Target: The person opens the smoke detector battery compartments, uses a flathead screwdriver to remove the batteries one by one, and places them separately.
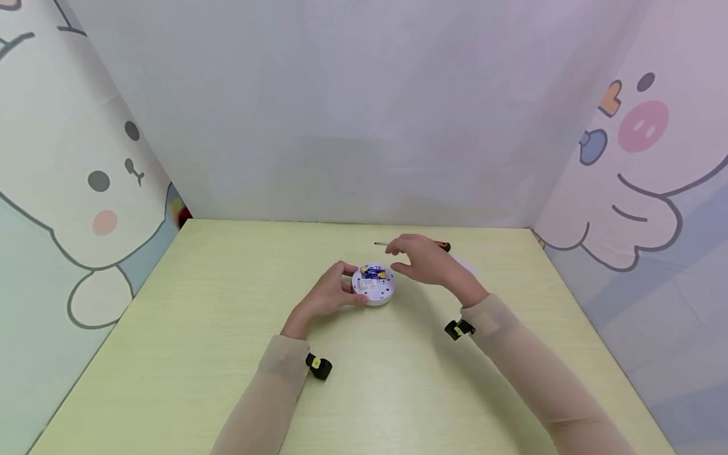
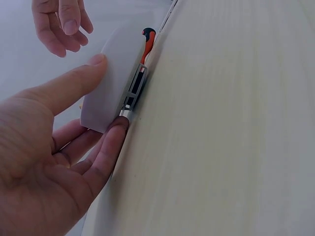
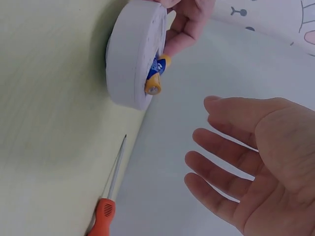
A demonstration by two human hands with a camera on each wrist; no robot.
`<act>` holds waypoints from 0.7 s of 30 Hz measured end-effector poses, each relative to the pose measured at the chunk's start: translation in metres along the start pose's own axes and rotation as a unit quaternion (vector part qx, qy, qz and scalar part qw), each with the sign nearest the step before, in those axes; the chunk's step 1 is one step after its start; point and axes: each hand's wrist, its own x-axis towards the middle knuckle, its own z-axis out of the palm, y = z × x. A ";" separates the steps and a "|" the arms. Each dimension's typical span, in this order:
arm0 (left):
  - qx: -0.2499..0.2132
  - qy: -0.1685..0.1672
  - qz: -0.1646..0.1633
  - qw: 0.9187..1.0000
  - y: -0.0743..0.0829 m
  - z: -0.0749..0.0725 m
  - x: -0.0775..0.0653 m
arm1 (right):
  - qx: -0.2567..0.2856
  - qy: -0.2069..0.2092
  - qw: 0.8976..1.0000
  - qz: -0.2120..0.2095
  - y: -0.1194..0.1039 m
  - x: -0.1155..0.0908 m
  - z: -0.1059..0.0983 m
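Observation:
My left hand (image 1: 330, 292) grips a white round device, like a smoke detector (image 1: 372, 294), by its left side, with the thumb at the near rim and fingers around the far side. Its face is turned up. Blue-and-yellow batteries (image 1: 373, 273) lie at the recess in that face; in the right wrist view the batteries (image 3: 153, 81) stick out of it at an angle. My right hand (image 1: 423, 260) hovers just right of the device, fingers loosely bent and apart, holding nothing. In the left wrist view the left thumb lies along the device's side wall (image 2: 108, 81).
A screwdriver (image 3: 106, 211) with an orange-red handle lies on the table (image 1: 227, 341) behind the right hand. A white flat piece (image 1: 466, 263) lies partly hidden behind the right wrist. Cloth walls (image 1: 398, 126) with cartoon animals enclose the back and sides.

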 end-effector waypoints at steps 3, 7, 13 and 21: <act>0.002 0.000 0.000 1.000 0.000 0.000 -0.001 | 0.007 -0.009 1.000 -0.002 -0.002 0.003 0.008; 0.005 -0.001 0.002 1.000 0.000 0.000 -0.001 | 0.017 -0.014 1.000 -0.005 -0.003 0.007 0.018; -0.004 -0.005 0.011 1.000 -0.001 0.000 -0.001 | 0.028 -0.032 0.999 0.002 -0.004 0.013 0.031; -0.010 -0.009 0.017 1.000 0.000 -0.001 -0.001 | 0.026 -0.035 0.999 -0.006 -0.007 0.018 0.036</act>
